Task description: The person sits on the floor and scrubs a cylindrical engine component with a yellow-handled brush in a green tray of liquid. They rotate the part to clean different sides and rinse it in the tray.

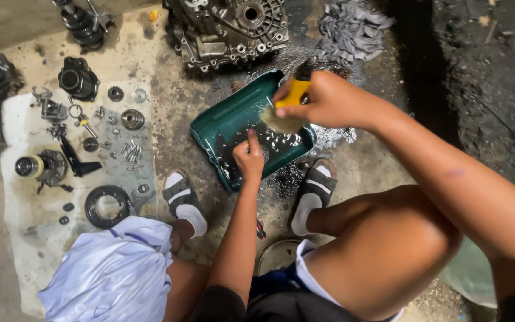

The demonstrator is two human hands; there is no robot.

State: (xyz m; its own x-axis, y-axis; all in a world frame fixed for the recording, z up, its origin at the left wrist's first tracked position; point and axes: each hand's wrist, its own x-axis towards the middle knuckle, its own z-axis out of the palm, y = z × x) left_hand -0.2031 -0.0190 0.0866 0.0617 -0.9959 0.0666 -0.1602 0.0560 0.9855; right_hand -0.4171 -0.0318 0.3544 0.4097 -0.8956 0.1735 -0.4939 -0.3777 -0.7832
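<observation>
2 hands work over the green tray: right hand clamped on a yellow-handled brush, left hand closed around a small metal part.

A yellow-handled brush is tilting over a green tray, its worn bristles pointing down and left toward a small round metal part that is lying in the tray's dark, foamy liquid. The rectangular tray, with rounded corners, is sitting askew on the wet, stained concrete floor, just below a grey gearbox housing.
</observation>
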